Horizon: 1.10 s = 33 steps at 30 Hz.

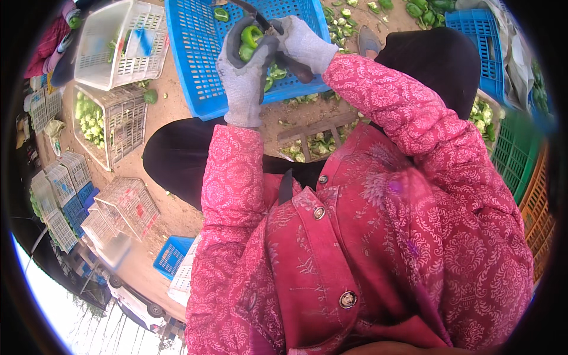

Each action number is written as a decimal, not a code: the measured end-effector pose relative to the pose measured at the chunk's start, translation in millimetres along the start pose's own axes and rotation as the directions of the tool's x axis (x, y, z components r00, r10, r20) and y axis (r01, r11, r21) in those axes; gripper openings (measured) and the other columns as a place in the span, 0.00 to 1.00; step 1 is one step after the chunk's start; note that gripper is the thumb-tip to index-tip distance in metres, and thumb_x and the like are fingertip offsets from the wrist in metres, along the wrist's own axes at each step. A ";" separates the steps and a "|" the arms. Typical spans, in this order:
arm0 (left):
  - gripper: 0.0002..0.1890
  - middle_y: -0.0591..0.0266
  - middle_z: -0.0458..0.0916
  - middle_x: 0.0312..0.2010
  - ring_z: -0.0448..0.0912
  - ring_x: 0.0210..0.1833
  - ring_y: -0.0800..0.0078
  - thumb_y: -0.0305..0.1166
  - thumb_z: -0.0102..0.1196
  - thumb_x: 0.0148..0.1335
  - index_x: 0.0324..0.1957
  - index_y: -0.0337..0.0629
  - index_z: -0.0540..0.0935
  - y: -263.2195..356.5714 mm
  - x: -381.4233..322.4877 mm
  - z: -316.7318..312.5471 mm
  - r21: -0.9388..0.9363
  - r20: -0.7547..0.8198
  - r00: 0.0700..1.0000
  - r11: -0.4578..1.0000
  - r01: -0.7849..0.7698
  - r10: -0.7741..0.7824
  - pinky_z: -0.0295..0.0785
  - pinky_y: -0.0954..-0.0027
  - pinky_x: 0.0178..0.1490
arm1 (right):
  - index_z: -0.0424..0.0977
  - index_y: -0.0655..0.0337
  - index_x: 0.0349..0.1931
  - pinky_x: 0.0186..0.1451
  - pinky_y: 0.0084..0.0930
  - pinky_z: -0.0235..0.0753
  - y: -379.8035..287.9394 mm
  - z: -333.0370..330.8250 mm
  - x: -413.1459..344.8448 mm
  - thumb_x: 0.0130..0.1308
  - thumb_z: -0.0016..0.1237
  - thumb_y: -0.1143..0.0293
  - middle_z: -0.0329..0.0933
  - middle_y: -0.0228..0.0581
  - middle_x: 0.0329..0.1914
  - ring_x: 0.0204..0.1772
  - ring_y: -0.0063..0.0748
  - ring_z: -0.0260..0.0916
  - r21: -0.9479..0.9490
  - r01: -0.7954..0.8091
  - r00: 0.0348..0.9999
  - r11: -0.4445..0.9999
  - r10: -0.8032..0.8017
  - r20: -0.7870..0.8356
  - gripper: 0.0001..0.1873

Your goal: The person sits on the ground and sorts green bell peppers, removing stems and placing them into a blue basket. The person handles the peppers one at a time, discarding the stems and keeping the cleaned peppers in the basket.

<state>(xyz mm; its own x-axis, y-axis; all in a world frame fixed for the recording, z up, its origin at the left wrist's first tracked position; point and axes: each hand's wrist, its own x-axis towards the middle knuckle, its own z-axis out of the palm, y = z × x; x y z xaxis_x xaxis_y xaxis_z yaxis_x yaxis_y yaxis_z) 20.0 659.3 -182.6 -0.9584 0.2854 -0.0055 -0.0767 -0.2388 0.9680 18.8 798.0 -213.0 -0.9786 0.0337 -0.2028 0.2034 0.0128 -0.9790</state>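
Note:
Before me, over a blue plastic crate [188, 91], both hands wear grey work gloves with darker coated fingers. My left hand [244, 73] is shut around a green bell pepper [251, 36], whose top shows a cut opening. Close beside it, my right hand [304, 42] grips a knife [298, 70]; its dark handle sticks out below the hand. A dark length extends past the fingers toward the top edge, and the fingers partly hide it. Cut green pepper pieces [278, 72] lie in the crate under my hands, and another pepper piece [221, 14] rests farther back.
Pepper cores [344, 22] litter the ground beyond the crate. A white crate [142, 49] stands at left above a crate of cores [91, 117]. Whole green peppers [426, 13] and another blue crate [477, 53] are at right. A wooden slatted frame [306, 137] lies between my knees.

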 end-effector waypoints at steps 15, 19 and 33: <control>0.20 0.48 0.80 0.47 0.79 0.49 0.56 0.31 0.56 0.61 0.56 0.40 0.72 -25.8 13.0 -35.0 -0.589 -0.072 0.978 0.800 0.117 -0.196 0.77 0.54 0.51 | 0.76 0.62 0.40 0.26 0.16 0.70 -46.7 -3.2 -33.2 0.68 0.48 0.64 0.73 0.31 0.25 0.23 0.17 0.68 0.405 -0.182 0.982 0.896 0.142 0.126 0.11; 0.17 0.54 0.79 0.45 0.79 0.46 0.61 0.31 0.55 0.65 0.55 0.39 0.73 -41.2 24.6 -44.0 -0.285 -0.082 0.992 0.956 0.065 -0.092 0.78 0.57 0.48 | 0.77 0.64 0.41 0.27 0.16 0.70 -101.4 -72.7 -75.2 0.62 0.54 0.70 0.78 0.33 0.27 0.26 0.18 0.71 0.341 0.051 0.996 0.939 -0.022 -0.090 0.10; 0.22 0.51 0.74 0.56 0.73 0.60 0.59 0.39 0.48 0.69 0.62 0.40 0.71 -59.6 14.3 -22.2 0.190 -0.069 0.901 0.880 0.434 -0.429 0.70 0.57 0.61 | 0.79 0.63 0.45 0.35 0.21 0.73 -73.1 -306.3 -190.8 0.60 0.59 0.66 0.78 0.32 0.30 0.31 0.19 0.72 -0.503 -0.409 0.832 0.762 0.085 -0.548 0.15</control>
<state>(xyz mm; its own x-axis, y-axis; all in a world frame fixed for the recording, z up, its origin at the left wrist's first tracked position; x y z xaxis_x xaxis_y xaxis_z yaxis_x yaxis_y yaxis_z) 4.8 657.0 -245.9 -0.8493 0.2951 -0.4377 -0.4313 0.0902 0.8977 200.0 1096.7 -96.8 -0.7805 0.5768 -0.2410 0.5702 0.4987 -0.6529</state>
